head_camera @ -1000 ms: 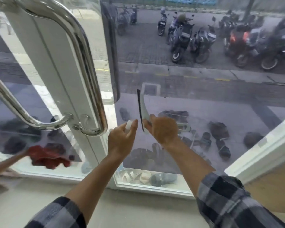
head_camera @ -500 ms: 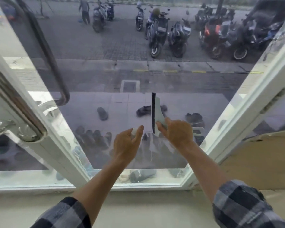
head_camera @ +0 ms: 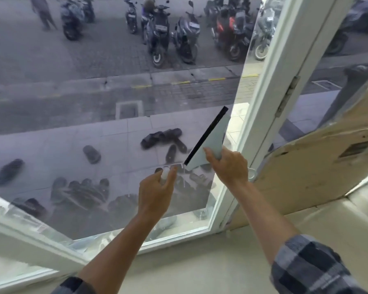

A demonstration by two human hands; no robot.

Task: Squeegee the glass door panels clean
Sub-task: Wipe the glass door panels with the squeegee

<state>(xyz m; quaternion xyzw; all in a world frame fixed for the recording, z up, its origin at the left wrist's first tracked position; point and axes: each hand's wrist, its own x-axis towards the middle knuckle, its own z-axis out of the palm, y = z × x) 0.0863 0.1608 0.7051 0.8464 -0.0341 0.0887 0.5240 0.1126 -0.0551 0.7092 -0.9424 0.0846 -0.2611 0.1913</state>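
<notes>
Both hands are raised at the lower right of the glass door panel. The right hand grasps the pale squeegee by its handle. Its black rubber edge is tilted and seemingly laid on the glass, just beside the white door frame, probably so a stroke can start at the panel's edge and leave no strip unwiped. The left hand pinches a small white object just below the blade's lower tip; I cannot tell what it is, though it sits where drips would gather
</notes>
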